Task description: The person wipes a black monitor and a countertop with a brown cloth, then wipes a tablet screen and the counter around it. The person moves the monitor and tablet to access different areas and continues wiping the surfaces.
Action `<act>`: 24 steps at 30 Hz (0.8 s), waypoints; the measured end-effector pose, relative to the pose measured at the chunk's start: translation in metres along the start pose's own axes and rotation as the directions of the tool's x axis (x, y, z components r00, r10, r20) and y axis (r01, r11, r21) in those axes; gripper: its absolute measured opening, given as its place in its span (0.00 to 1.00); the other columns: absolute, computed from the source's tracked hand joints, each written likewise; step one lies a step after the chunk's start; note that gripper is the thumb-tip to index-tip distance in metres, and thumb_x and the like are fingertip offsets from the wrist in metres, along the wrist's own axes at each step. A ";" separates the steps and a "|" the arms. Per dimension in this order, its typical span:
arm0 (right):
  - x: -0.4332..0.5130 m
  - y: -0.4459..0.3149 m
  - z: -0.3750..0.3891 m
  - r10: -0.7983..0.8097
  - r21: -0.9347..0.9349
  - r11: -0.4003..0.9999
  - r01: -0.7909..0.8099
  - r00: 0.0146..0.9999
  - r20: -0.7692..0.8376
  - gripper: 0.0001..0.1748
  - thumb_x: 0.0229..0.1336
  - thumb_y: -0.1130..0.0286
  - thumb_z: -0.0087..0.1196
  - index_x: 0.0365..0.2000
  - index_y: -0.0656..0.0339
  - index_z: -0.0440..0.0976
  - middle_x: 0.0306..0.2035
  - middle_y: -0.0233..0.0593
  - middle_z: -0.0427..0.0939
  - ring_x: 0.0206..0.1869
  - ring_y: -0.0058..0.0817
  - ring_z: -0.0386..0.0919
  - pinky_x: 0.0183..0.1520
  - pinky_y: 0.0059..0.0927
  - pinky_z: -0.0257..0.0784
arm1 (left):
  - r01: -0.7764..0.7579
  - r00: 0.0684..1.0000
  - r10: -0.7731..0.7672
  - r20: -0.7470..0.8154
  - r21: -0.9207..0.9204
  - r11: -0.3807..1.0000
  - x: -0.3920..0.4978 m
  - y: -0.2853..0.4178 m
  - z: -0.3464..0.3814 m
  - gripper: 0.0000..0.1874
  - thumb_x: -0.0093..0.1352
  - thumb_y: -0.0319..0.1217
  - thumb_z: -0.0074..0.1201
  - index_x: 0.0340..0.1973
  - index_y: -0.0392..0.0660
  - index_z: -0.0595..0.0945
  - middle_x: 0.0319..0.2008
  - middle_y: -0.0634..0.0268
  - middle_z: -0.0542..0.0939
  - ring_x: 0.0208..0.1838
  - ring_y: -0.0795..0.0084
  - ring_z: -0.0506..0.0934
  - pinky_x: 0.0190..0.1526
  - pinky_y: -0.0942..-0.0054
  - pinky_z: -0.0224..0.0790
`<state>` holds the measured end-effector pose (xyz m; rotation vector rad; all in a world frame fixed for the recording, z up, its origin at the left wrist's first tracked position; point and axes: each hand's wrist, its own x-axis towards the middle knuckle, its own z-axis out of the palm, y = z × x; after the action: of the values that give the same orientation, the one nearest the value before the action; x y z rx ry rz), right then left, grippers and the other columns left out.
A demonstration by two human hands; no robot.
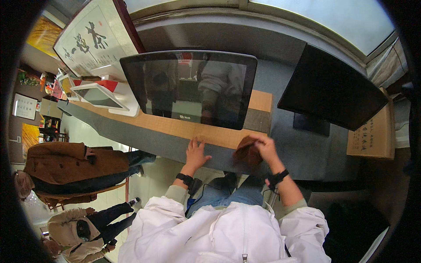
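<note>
My right hand point(268, 149) grips a bunched brown cloth point(247, 154) that hangs at the front of the desk, blurred along its lower part. Fingers spread, my left hand point(196, 156) rests on the dark grey front part of the desk point(148, 139), its fingertips by the wood-look strip point(210, 131). Beyond both hands stands a wide black screen point(194, 88), tilted back and reflecting the room. To its right is a black monitor point(332, 87) on a dark stand point(310, 124).
White-framed tablet-like displays point(102, 97) stand left of the screen, below framed calligraphy point(95, 42). A cardboard box point(378, 138) bearing writing sits at the right end. Two people are at the left, one in a brown coat point(75, 162), one in a beige jacket point(69, 225).
</note>
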<state>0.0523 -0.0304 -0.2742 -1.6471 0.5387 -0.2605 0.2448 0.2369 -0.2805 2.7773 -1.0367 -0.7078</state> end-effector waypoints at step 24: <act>-0.085 0.018 0.060 -0.120 -0.272 0.946 0.174 0.972 0.203 0.14 0.50 0.77 0.58 0.41 0.61 0.77 0.53 0.44 0.77 0.57 0.45 0.73 0.60 0.42 0.69 | -0.082 0.992 0.083 0.098 -0.022 0.996 -0.001 -0.021 0.013 0.54 0.54 0.41 0.73 0.71 0.50 0.57 0.74 0.49 0.50 0.72 0.34 0.52 0.68 0.45 0.54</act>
<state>0.0036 0.0617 -0.2890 -1.9773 0.3222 -0.1407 0.2509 0.2539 -0.2966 2.6911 -1.1495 -0.8459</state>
